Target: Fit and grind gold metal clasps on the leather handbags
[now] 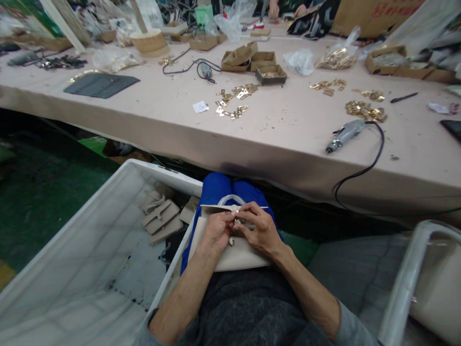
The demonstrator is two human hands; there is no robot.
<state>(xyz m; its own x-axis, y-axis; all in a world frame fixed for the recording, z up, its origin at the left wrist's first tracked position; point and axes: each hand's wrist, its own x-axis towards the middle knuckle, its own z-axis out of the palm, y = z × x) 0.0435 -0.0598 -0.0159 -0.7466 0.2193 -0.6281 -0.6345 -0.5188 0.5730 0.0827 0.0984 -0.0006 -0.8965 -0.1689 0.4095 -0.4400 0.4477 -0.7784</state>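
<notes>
A cream handbag (pixel 245 257) lies across my lap, its flap (pixel 216 208) raised and a pale handle (pixel 231 198) behind it. My left hand (pixel 219 230) is closed, pinching the flap near its middle. The fingers of my right hand (pixel 262 229) close around a small shiny metal clasp (pixel 236 221) at the same spot. The exact contact of the fingertips is partly hidden. Just below them, a small gold-coloured lock fitting (pixel 231 241) shows on the bag's front.
A white bin (pixel 90 226) at my left holds several beige bags (pixel 162 216). On the table (pixel 288 139) lie gold metal plates (pixel 234 98), small cardboard boxes (pixel 271 74) and a corded electric screwdriver (pixel 345 134). A metal tube frame (pixel 399 293) stands at my right.
</notes>
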